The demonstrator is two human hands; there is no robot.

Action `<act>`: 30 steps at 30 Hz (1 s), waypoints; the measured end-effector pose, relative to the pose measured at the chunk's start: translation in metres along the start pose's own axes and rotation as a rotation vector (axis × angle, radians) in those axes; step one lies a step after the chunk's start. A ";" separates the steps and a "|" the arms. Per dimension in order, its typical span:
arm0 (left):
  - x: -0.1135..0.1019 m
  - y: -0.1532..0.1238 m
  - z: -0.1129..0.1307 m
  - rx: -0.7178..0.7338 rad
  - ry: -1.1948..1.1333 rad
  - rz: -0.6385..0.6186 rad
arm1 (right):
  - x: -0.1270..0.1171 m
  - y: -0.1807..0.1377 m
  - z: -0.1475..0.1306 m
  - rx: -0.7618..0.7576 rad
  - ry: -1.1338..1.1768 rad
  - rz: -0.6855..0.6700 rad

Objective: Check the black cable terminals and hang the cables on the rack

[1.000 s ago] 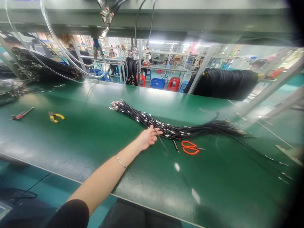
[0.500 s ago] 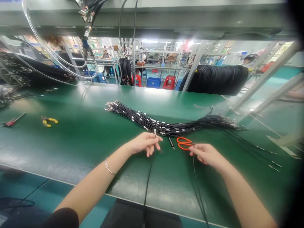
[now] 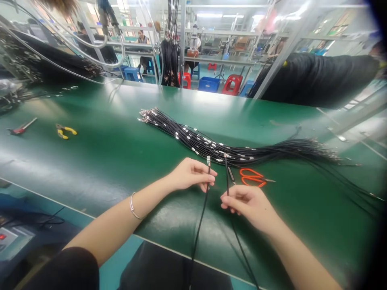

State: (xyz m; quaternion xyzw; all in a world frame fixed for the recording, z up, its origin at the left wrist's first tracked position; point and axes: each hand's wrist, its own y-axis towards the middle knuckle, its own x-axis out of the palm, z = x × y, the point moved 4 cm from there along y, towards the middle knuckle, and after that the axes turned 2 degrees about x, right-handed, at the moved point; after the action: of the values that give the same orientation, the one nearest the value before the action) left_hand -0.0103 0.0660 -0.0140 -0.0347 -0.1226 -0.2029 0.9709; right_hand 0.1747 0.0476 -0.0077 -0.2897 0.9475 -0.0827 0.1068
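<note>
My left hand [image 3: 192, 174] pinches a black cable [image 3: 201, 215] just below its metal-tipped end, which points up. My right hand [image 3: 246, 203] is closed round a second black cable [image 3: 226, 171], its end also upright. Both cables hang down over the near edge of the green table [image 3: 99, 161]. Just beyond my hands lies a long bundle of black cables [image 3: 211, 147] with metal ends. Orange scissors [image 3: 252, 178] lie right of my left hand, beside the bundle.
Yellow-handled pliers [image 3: 65, 131] and a red-handled tool [image 3: 19, 128] lie at the far left. Large black cable bundles [image 3: 317, 78] hang at the back right and left. People sit at benches beyond, near red and blue stools [image 3: 231, 83].
My right hand has moved left and raised a second cable end beside the one in my left hand. The view has tilted downward.
</note>
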 end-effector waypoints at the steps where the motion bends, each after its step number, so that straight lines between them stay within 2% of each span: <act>1: 0.001 0.000 -0.001 0.006 -0.010 -0.001 | 0.003 -0.002 0.000 0.012 0.018 0.005; 6: 0.005 -0.002 0.002 0.040 -0.018 -0.030 | 0.011 -0.007 -0.004 0.091 0.038 0.047; 16: 0.011 -0.006 0.007 0.069 -0.043 -0.090 | 0.015 -0.004 0.003 0.091 -0.027 -0.012; 23: 0.011 -0.007 0.008 0.064 -0.046 -0.062 | 0.017 -0.006 0.003 0.144 0.052 -0.068; 26: 0.011 -0.007 0.011 0.070 -0.048 -0.025 | 0.017 -0.015 -0.001 0.118 0.011 -0.235; 28: 0.006 -0.004 0.015 0.092 -0.063 0.028 | 0.025 -0.032 -0.003 0.056 -0.077 -0.452; 30: -0.004 -0.002 0.018 0.129 -0.079 0.114 | 0.041 -0.059 0.000 -0.018 -0.089 -0.751</act>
State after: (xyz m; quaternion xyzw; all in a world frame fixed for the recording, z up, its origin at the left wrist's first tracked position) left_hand -0.0184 0.0675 0.0028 0.0131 -0.1714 -0.1374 0.9755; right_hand 0.1733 -0.0241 -0.0007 -0.6210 0.7706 -0.0950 0.1075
